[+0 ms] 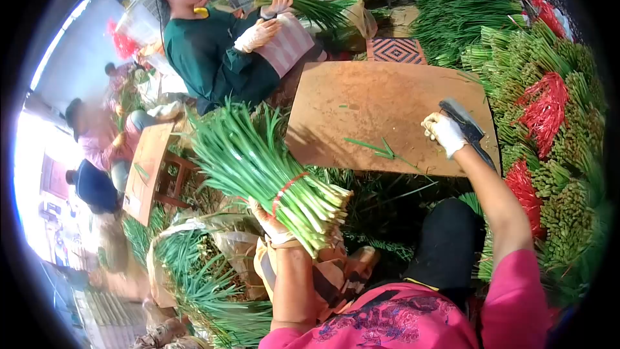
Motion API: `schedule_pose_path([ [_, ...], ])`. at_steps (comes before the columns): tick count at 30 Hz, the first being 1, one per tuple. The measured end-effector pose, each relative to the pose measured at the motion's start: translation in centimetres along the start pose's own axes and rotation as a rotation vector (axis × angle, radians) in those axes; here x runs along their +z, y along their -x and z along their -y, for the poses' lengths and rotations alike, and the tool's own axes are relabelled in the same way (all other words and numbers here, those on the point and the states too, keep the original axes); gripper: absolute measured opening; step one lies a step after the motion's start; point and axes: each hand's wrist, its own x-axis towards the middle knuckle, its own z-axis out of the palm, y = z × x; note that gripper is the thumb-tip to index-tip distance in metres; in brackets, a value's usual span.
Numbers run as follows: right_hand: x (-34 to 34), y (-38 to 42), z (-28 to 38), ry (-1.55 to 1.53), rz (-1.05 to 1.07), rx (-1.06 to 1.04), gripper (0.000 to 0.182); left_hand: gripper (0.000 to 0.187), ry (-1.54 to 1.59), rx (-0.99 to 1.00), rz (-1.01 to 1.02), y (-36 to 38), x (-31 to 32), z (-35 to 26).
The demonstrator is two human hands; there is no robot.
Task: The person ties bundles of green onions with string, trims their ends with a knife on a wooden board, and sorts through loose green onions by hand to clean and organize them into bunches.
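A tied bundle of green onions [268, 168] is being gripped from below by the left hand [271, 225], while a cleaver [466, 124] is being clasped by the right hand [444, 132] over the tabletop [374, 103].

Daylight floods in from the left. A brown wooden board [381, 113] sits low among heaped green stalks [549, 90]. A small wooden table [148, 171] stands further left.
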Motion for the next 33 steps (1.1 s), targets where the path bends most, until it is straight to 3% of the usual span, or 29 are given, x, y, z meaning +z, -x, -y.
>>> schedule_pose_path([
  [1, 1.0, -3.5, -4.2, -0.223, -0.058, 0.003, 0.022, 0.071, 0.147, -0.114, 0.039, -0.1, 0.1, -0.3],
  [2, 2.0, -2.2, -2.6, 0.124, -0.037, -0.114, 0.024, 0.077, 0.092, -0.172, 0.209, -0.2, -0.3, -0.4],
  [3, 4.5, 0.6, 0.6, 0.469, -0.016, -0.224, 0.027, 0.081, 0.218, -0.142, 0.143, -0.8, -0.3, 0.0],
  [4, 6.9, 2.9, 3.1, 0.688, 0.225, -0.438, 0.035, 0.082, 0.140, -0.089, 0.207, -0.8, 0.5, 0.8],
  [5, 9.0, 5.5, 4.9, 0.282, 0.721, -0.183, 0.036, 0.082, 0.067, -0.037, 0.260, -0.5, 1.3, 1.8],
  [6, 9.0, 5.7, 4.1, 0.217, 0.761, -0.206, 0.036, 0.084, 0.175, -0.072, 0.007, -0.9, 1.9, 2.0],
  [7, 9.2, 5.6, 3.2, 0.150, 0.800, -0.231, 0.036, 0.084, -0.012, -0.140, 0.138, -0.8, 1.3, 2.4],
  [8, 9.6, 5.4, 2.7, 0.082, 0.836, -0.263, 0.036, 0.083, -0.008, -0.106, 0.089, -1.0, 1.5, 3.2],
  [10, 6.1, 5.5, 6.0, 0.483, 0.407, -0.794, 0.035, 0.079, 0.026, 0.023, -0.034, -1.8, 5.2, 6.1],
  [11, 3.5, 4.0, 5.2, 0.253, 0.341, -0.523, 0.035, 0.082, 0.021, -0.005, -0.078, -2.1, 5.7, 7.5],
  [12, 1.6, 2.7, 3.3, 0.135, 0.214, -0.452, 0.037, 0.087, 0.059, -0.052, -0.020, -2.6, 6.3, 9.3],
  [13, -0.9, 3.5, 3.9, 0.111, 0.184, -0.159, 0.040, 0.092, 0.120, -0.232, 0.205, -2.9, 6.0, 11.6],
  [14, -1.7, 2.2, -0.1, 0.379, -0.004, -0.234, 0.037, 0.094, -0.070, -0.419, 0.335, -1.7, 5.4, 13.7],
  [15, -3.1, 3.3, 0.9, 0.294, 0.132, 0.000, 0.033, 0.117, -0.239, -0.717, 0.263, -0.4, 3.1, 16.3],
  [17, -3.4, 5.9, 0.4, 0.099, 0.272, 0.135, 0.030, 0.103, -0.400, -0.845, 0.260, 3.6, 1.2, 19.6],
  [19, -4.1, 7.7, -0.4, 0.598, 0.352, -0.485, 0.024, 0.079, -0.713, -0.604, 0.534, 4.8, 1.0, 20.1],
  [20, -3.2, 8.5, -0.3, 0.483, 0.286, -0.305, 0.016, 0.070, -0.934, -0.333, 0.700, 4.7, 1.1, 20.1],
  [22, -0.9, 8.6, -1.6, 0.308, 0.294, -0.458, 0.014, 0.056, -1.306, 0.267, 0.988, 3.9, 5.3, 18.8],
  [25, 1.5, 9.6, -0.8, 0.088, 0.354, -0.655, 0.023, 0.059, -1.573, 0.524, 1.213, 3.3, 9.0, 18.7],
  [27, 0.1, 11.4, 2.7, -0.125, 0.503, -0.512, 0.025, 0.068, -1.680, 0.546, 1.195, 2.2, 7.4, 18.4],
  [28, -1.6, 11.8, 4.9, -0.512, 0.678, -0.066, 0.030, 0.067, -1.704, 0.363, 1.033, 1.5, 5.6, 18.2],
  [29, -3.5, 13.0, 7.2, -0.617, 0.589, -0.129, 0.036, 0.065, -1.709, 0.189, 0.867, 0.8, 3.6, 17.9],
  [31, -7.7, 12.8, 7.3, -0.798, 0.566, -0.105, 0.038, 0.063, -2.176, 0.136, 1.274, -0.6, 1.0, 15.8],
  [32, -8.0, 12.0, 6.6, -0.673, 0.317, -0.236, 0.037, 0.060, -2.323, 0.146, 1.371, -0.7, 0.6, 15.3],
  [33, -8.1, 11.6, 5.6, -0.543, 0.064, -0.349, 0.037, 0.054, -2.179, -0.043, 1.235, -0.9, 1.7, 15.1],
])
